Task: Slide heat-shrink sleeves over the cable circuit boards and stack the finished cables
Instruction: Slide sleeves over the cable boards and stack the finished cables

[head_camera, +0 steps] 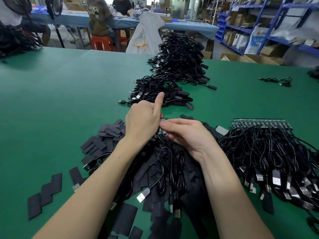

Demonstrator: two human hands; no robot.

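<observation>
**benchrat:** Looking at this one, both hands meet mid-table. The left hand point(142, 124) is curled round a little bunch of green circuit boards point(162, 125), thumb sticking straight up, and the right hand point(185, 133) pinches at the same bunch with its fingertips. Their cables point(170, 167) trail back toward the person.

**solderjoe:** So how far along, you reckon?

**benchrat:** I'd guess under halfway. A long stack of sleeved cables point(172, 80) runs up the green table point(60, 100) past the hands. But the pile of bare-board cables point(269, 149) on the right looks big, boards lined up along its far edge.

**solderjoe:** Sleeves left?

**benchrat:** Loads. Flat black heat-shrink sleeves point(105, 135) lie scattered left of and under the wrists. Can't tell if one's on a board right now.
</observation>
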